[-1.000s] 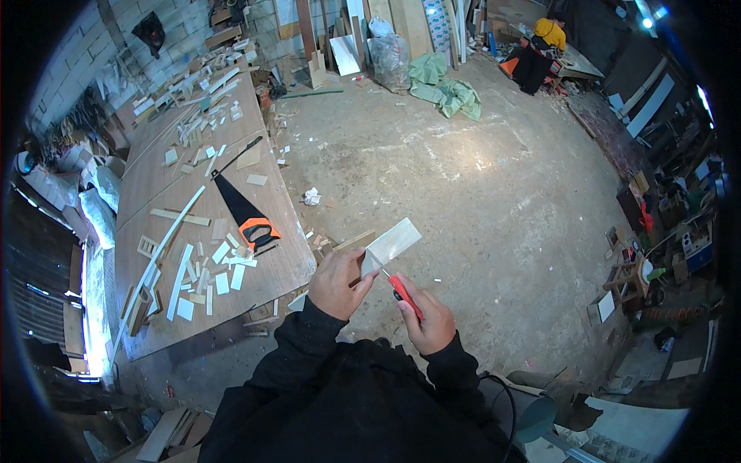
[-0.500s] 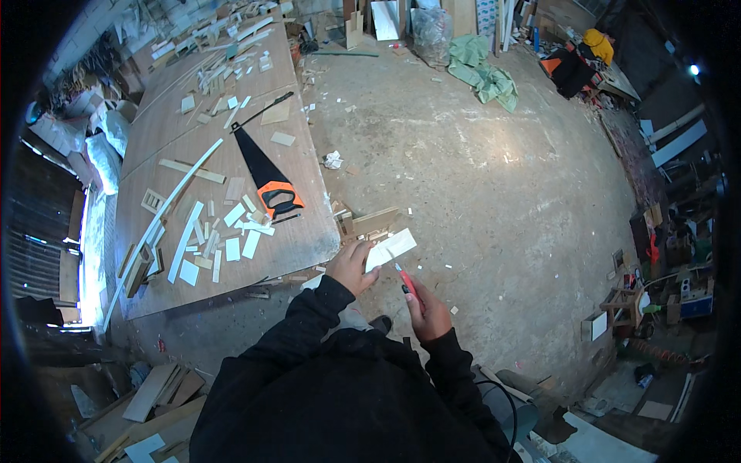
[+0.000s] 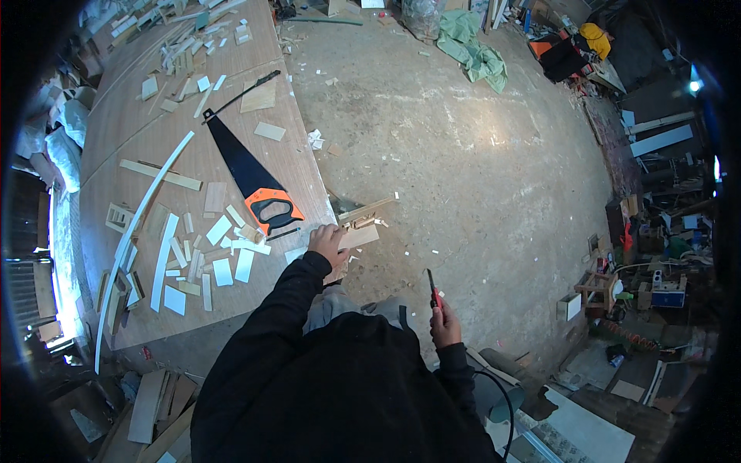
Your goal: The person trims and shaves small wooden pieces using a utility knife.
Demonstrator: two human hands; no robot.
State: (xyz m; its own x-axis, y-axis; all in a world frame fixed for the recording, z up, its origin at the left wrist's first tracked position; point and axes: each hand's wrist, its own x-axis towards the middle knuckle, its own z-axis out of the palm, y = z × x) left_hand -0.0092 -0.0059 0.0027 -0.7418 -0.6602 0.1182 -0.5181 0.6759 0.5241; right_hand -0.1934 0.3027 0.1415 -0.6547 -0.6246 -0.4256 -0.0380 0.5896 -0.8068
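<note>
My left hand (image 3: 328, 245) is at the near right corner of the wooden table. Its fingers close on one end of a flat, pale tan piece of wood (image 3: 360, 238) that juts past the table edge. Off to the right, over the floor, my right hand (image 3: 446, 327) grips a red-handled utility knife (image 3: 436, 295), its narrow tip pointing away from me. A handsaw (image 3: 251, 174) with a black blade and an orange and black handle lies on the table beyond my left hand.
Small white and tan offcuts (image 3: 222, 272) litter the table (image 3: 255, 299). A long white strip (image 3: 147, 208) curves along its left side. Beyond its right edge, a wooden strip (image 3: 369, 209) sits low. Green cloth (image 3: 472, 54) lies on the far floor; tools and scrap crowd the right.
My left hand has moved left to the table corner, and the piece in it now shows a tan face instead of white. My right hand has drawn away to the right with the knife.
</note>
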